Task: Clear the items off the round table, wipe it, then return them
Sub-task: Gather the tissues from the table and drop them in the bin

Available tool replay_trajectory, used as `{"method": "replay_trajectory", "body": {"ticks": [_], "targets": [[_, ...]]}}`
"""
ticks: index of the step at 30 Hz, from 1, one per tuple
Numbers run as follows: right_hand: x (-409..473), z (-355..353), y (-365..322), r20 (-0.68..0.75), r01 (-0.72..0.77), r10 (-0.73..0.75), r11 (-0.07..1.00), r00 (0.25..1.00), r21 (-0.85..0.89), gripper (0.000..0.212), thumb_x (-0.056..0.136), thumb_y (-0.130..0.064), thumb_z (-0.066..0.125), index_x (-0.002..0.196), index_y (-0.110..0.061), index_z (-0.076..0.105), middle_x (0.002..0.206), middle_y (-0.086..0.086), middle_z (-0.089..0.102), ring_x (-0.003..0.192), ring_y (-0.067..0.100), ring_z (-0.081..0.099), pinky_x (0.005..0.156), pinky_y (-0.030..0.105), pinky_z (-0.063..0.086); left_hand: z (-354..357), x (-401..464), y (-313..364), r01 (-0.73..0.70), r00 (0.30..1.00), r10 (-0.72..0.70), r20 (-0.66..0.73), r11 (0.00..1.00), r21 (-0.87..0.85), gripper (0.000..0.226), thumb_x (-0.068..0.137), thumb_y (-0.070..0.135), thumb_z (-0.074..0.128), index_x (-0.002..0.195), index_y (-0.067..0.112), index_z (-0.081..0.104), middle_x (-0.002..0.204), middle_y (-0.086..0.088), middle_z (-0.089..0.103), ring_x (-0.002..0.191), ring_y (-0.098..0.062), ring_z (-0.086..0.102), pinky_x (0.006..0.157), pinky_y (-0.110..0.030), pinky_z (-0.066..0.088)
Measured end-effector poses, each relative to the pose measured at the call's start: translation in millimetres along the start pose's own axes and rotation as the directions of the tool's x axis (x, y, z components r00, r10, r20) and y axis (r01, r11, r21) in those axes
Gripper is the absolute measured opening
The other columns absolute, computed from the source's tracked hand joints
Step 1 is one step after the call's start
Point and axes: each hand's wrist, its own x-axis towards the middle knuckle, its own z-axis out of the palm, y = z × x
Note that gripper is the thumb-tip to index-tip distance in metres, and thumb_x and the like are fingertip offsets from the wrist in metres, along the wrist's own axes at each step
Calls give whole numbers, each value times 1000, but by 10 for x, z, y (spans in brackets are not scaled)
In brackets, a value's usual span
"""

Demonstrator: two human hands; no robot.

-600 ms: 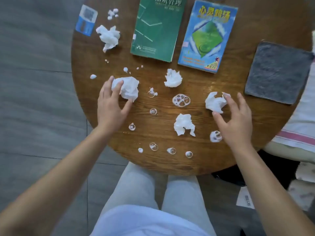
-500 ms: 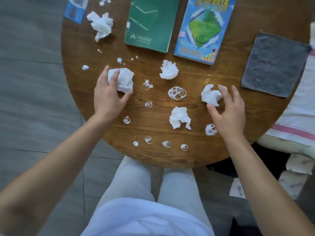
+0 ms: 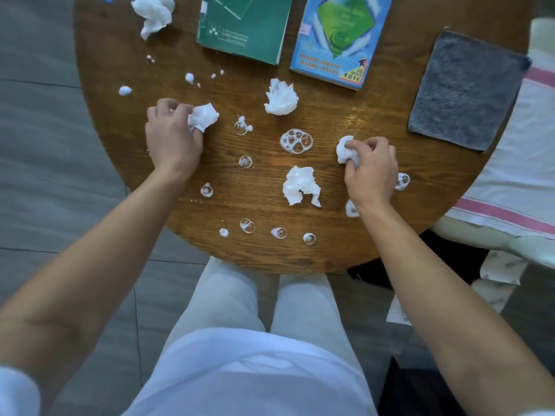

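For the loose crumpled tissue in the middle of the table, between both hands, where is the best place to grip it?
Pinch the crumpled tissue at its bulky upper lump, coming straight down from above. It lies free on the round table, and its two thin lower tails would likely slip or tear.

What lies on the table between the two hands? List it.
In the head view, between the left hand and the right hand: a bubble cluster, two single bubbles, and bare wood. A crumpled tissue sits just nearer.

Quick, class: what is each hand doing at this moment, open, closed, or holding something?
Left hand: grip closed on a crumpled tissue.
Right hand: grip closed on another tissue wad.
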Motion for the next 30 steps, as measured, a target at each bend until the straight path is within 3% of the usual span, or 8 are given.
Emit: {"method": "replay_trajectory", "body": {"ticks": [9,12,14,16,19,21,25,30], "targets": [[-127,-335,-138,-62,36,-15,936,998,350,29,88,-18,70,117,-24,70,109,-4,65,95,13,62,82,33,52,-339,-386,150,-17,996,50,79,925,-379,46,95,9,59,140,19,57,129,-6,62,111,-18,60,90,-28,47],[-270,-543,-269,-102,107,-67,885,992,452,23,86,-19,74,108,-23,74,97,-2,67,84,12,62,74,39,54,-495,-715,382,43,957,135,259,812,-582,52,98,6,58,145,29,54,117,8,64,77,0,56,69,-17,47],[-421,-634,-395,-99,140,-105,863,990,486,21,86,-20,76,106,-23,76,92,-3,68,80,11,62,71,38,53,-518,-912,525,134,908,169,384,751,-647,54,100,6,57,144,36,53,94,15,59,58,-3,43,54,-16,40],[-603,-677,-546,-91,172,-146,838,985,518,20,86,-19,78,106,-22,78,88,-6,67,77,8,61,70,37,53,-523,-1084,668,218,879,181,442,671,-708,54,100,4,57,143,36,55,88,8,59,62,-5,45,58,-16,42],[-849,-645,-739,-127,227,-188,806,974,547,19,86,-18,79,105,-18,78,82,-5,68,77,15,64,71,39,54,-518,-1263,832,421,835,158,528,435,-796,48,97,1,54,133,31,65,109,2,73,90,-10,65,81,-30,55],[-963,-590,-824,-128,209,-166,816,978,539,20,84,-20,80,104,-19,76,80,-8,67,76,17,64,72,38,54,-494,-1311,885,556,776,157,611,286,-780,39,95,14,52,128,26,69,117,-4,75,103,-19,69,87,-39,56],[-1097,-463,-926,-139,238,-194,821,971,518,11,83,-23,81,85,-19,71,76,-12,67,79,15,60,76,40,50,-487,-1361,961,697,713,160,682,-55,-715,48,100,45,52,128,9,67,117,-16,74,104,-27,71,88,-37,57],[-1209,-337,-1106,-127,350,-328,834,936,426,4,87,-26,76,86,-24,79,78,-12,71,94,20,64,89,42,45,-479,-1354,993,669,742,-45,669,-20,-743,22,101,34,62,111,18,73,94,-11,70,73,-18,65,62,-25,50]]}}
